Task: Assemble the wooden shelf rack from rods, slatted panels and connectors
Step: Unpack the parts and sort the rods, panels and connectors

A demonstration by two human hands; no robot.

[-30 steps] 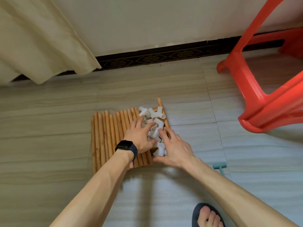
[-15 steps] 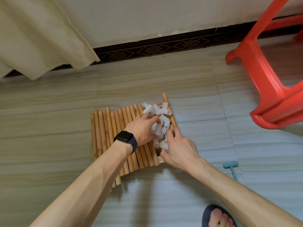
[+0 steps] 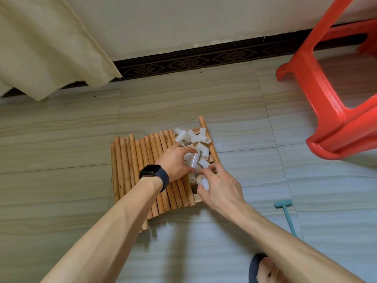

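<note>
A pile of wooden rods [image 3: 132, 166] lies side by side on the tiled floor, over a slatted panel whose edge [image 3: 197, 198] shows beneath. Several white plastic connectors [image 3: 193, 138] are heaped on the pile's right side. My left hand [image 3: 175, 163], with a dark watch on its wrist, grips a white connector [image 3: 193, 159] in the heap. Just right of it, my right hand [image 3: 221, 183] curls its fingers round another white connector [image 3: 204, 183]. One single rod [image 3: 208, 137] lies along the right edge of the heap.
A red plastic stool [image 3: 334, 103] stands at the right. A teal mallet [image 3: 285, 211] lies on the floor right of my right forearm. A cream curtain [image 3: 51, 48] hangs at the upper left by the wall. My sandalled foot [image 3: 263, 270] is at the bottom.
My left hand has moved right from the rods into the connector heap and closed on a connector. My right hand has stayed on the connectors at the heap's near end. The camera shifted.
</note>
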